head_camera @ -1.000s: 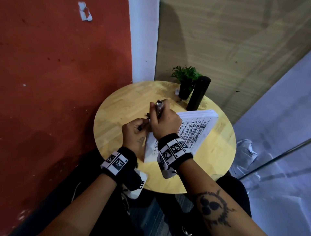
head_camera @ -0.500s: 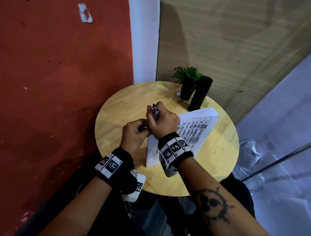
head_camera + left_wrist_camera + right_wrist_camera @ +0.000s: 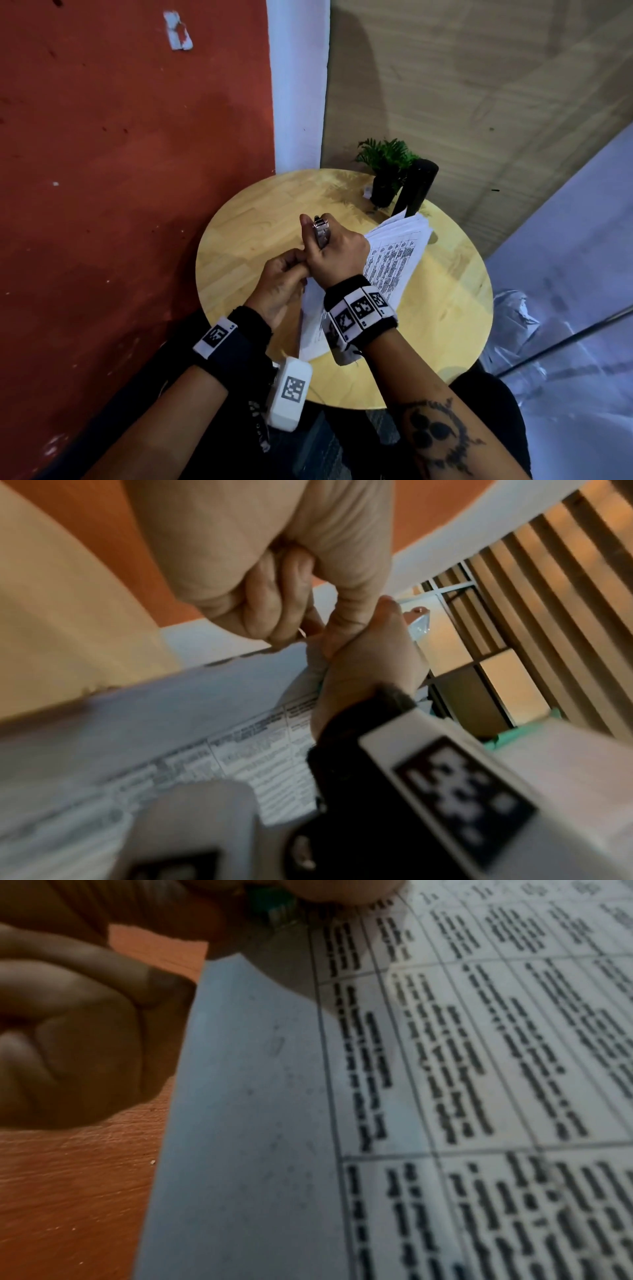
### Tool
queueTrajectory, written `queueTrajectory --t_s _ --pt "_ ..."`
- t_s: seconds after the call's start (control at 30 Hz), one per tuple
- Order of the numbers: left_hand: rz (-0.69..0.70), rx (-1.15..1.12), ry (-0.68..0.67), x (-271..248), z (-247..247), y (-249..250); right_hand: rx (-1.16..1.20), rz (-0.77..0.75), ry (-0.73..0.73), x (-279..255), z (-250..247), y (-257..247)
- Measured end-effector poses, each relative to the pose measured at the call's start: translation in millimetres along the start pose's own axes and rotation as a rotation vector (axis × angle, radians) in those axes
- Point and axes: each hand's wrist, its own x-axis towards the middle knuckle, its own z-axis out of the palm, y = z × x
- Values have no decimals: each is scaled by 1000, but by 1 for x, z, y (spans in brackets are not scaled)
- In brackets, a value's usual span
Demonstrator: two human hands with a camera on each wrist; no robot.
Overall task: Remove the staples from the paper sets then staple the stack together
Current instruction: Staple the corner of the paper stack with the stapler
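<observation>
Paper stack (image 3: 394,260) on round table (image 3: 445,308), far edges lifted. Right hand (image 3: 337,255) fisted round metal stapler (image 3: 322,231); left hand (image 3: 282,284) curled, pinching paper corner.

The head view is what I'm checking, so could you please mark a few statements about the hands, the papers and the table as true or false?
1. The right hand grips a metal tool. True.
2. The paper stack lies on a square glass table. False: the table is round and wooden.
3. The left hand rests in the lap, away from the papers. False: its fingers are curled at the paper's corner, against the right hand.
4. A potted plant stands at the table's far edge, beside a black cylinder. True.
</observation>
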Motion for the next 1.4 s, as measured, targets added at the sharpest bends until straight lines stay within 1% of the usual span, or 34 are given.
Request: queueTrajectory --t_s 0.1,0.2,0.27,0.33,0.43,0.47,0.5,0.53,0.57,0.63,0.7,0.73,0.77,0.8,0.87,0.97,1.07,1.13,1.23,1.33,1.4 --pt "28 93 -50 1 -5 -2 16 7 -2 -1 -1 2" --pt "128 209 -80 2 -7 1 9 2 -9 -1 -4 6" --pt "252 315 -42 1 -4 0 17 11 -12 -1 -4 7" --pt "357 399 31 -3 3 -2 30 34 -7 0 -4 8" --pt "463 504 95 -5 8 -6 28 -13 -13 -2 -8 11" --pt "488 510 123 -3 6 -6 67 -14 -23 -3 -12 12" --pt "505 504 140 -3 5 -6 136 21 -24 -3 -19 12" --pt "525 517 138 -1 2 -9 218 95 -1 -1 -28 14" --pt "543 554 122 -1 0 -11 294 193 62 4 -38 20" --pt "551 647 95 -1 -2 -12 439 407 279 17 -61 42" --pt "538 639 86 -1 -3 -15 569 597 457 22 -88 74" --pt "544 631 90 0 -4 -16 599 656 506 18 -100 88" --pt "549 629 95 1 -4 -17 593 703 520 9 -110 100" --pt "548 614 94 3 -4 -20 576 753 496 -3 -116 111" --pt "556 572 82 7 -3 -25 554 862 379 -31 -123 129" --pt "595 566 75 10 -1 -28 552 1000 109 -58 -120 146" --pt "596 559 64 11 -3 -30 536 1008 -160 -57 -117 153" --pt "593 578 61 11 -5 -30 546 1013 -284 -48 -113 155" --pt "595 603 53 11 -9 -33 590 1003 -418 -33 -111 155" --pt "600 606 29 10 -9 -33 577 1040 -548 -25 -113 159" --pt "588 575 -3 10 -9 -32 596 1066 -606 -24 -116 161"
